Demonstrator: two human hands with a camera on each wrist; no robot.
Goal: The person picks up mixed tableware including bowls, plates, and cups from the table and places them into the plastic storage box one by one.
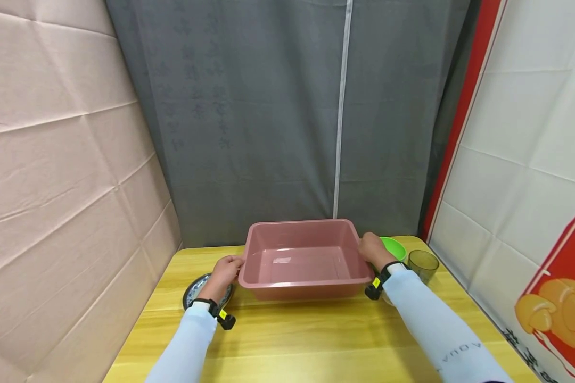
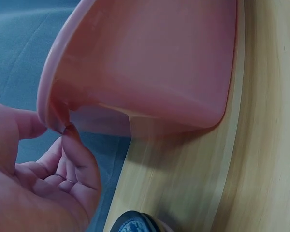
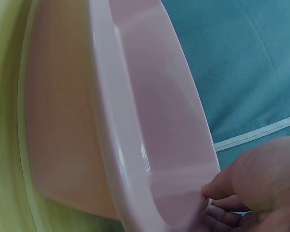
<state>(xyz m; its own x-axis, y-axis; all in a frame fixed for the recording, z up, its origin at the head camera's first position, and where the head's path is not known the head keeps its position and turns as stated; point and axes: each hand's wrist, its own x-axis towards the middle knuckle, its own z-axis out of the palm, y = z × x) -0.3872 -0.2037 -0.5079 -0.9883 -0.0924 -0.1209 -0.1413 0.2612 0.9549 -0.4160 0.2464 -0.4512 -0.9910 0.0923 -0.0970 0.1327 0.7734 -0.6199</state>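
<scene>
A pink rectangular plastic basin [image 1: 301,257] is at the back middle of the table, its inside bare. My left hand [image 1: 226,271] pinches the rim at its left end, thumb above and curled fingers below, as the left wrist view shows for this hand [image 2: 48,169]. At the opposite end, my right hand [image 1: 375,250] grips the rim between thumb and fingers; the right wrist view has that hand [image 3: 261,188] at the lower right. Whether the basin's base touches the table I cannot tell.
A blue-patterned plate with a dark rim [image 1: 191,291] lies partly under my left wrist. Beyond my right wrist stand a green bowl [image 1: 395,247] and an amber drinking glass [image 1: 422,263]. A grey curtain [image 1: 268,117] hangs behind the wooden table [image 1: 297,340]; cloth panels flank it.
</scene>
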